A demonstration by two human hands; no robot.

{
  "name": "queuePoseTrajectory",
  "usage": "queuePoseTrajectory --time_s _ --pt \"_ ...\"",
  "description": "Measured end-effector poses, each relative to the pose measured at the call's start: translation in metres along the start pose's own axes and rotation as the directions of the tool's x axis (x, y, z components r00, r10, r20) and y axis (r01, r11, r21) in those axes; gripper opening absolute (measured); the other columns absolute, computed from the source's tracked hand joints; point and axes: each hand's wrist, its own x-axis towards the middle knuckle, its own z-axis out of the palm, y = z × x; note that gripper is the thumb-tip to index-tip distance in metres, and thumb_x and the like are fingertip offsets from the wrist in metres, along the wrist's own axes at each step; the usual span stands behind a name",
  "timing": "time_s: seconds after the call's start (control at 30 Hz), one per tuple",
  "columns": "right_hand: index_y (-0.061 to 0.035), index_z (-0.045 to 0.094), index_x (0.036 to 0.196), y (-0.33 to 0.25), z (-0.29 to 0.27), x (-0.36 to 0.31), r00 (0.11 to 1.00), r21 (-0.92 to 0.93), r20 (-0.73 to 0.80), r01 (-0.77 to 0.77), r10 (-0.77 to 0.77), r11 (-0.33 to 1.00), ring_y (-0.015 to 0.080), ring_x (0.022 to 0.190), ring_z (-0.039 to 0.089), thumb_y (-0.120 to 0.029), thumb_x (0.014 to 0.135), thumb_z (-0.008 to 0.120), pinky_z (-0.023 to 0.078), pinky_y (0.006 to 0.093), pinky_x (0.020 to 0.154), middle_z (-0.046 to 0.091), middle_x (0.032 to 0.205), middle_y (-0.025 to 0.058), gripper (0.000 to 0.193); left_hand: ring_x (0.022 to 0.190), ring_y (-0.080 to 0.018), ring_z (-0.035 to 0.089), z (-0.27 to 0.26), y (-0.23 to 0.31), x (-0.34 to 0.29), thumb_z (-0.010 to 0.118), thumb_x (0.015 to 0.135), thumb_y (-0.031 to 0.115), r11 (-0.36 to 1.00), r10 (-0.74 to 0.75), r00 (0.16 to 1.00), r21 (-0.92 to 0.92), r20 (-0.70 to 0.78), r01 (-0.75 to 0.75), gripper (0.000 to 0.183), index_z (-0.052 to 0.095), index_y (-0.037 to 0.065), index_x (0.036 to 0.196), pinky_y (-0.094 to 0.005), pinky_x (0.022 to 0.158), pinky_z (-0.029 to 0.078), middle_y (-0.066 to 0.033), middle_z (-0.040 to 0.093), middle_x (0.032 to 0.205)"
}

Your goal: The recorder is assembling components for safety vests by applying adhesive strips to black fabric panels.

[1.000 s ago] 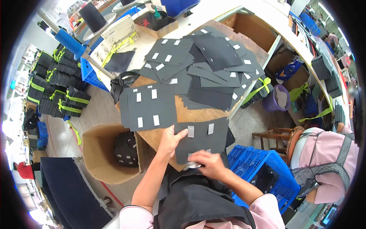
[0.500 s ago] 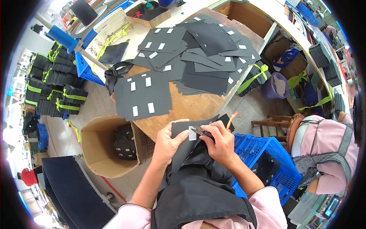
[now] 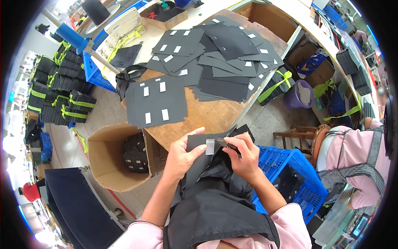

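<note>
My left hand [image 3: 180, 157] grips a dark grey fabric panel [image 3: 196, 141] by its left side, thumb on the front face. A white rectangular patch [image 3: 210, 147] sits on the panel beside the thumb tip. In my right hand [image 3: 244, 157] is a pair of small black thread snips [image 3: 225, 144], its tips by the patch's right edge. Whether the blades touch the panel I cannot tell. Below, the panel hangs over my black apron [image 3: 219, 207]. Nearby on the wooden table [image 3: 207, 116] lies another grey panel [image 3: 155, 101] with several white patches.
Overlapping dark panels [image 3: 228, 62] cover the table's far part. An open cardboard box [image 3: 103, 166] with dark pieces inside stands at left, a blue crate [image 3: 304, 182] at right. A person in pink [image 3: 352, 153] is close on the right. Strapped bundles [image 3: 62, 91] are stacked far left.
My right hand and the snips have shifted slightly right, away from the patch. The left hand still holds the panel in nearly the same place.
</note>
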Motion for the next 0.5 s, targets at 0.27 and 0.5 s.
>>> queuePoseTrajectory --time_s 0.27,0.5 --pt "-0.0045 0.061 0.096 -0.0110 -0.0061 0.0000 0.991 -0.025 0.137 0.000 0.004 1.000 0.0234 0.061 0.058 -0.001 0.066 0.073 0.046 0.0306 0.050 0.057 0.078 0.0110 0.033 0.089 -0.0061 0.055 0.0050 0.0062 -0.0060 0.065 0.081 0.003 0.995 0.039 0.999 0.098 -0.019 -0.037 0.044 0.053 0.000 0.123 -0.0207 0.080 0.044 -0.0037 0.062 0.100" --pt "-0.0039 0.063 0.092 -0.0103 -0.0098 -0.0003 1.000 0.015 0.018 0.016 -0.016 1.000 0.0240 0.060 0.058 -0.002 0.065 0.073 0.046 0.0306 0.050 0.058 0.076 0.0096 0.028 0.084 -0.0053 0.054 0.0029 0.0035 -0.0073 0.063 0.081 0.002 0.990 0.008 1.000 0.138 0.008 -0.009 0.044 0.053 0.000 0.123 -0.0206 0.079 0.044 -0.0018 0.063 0.096"
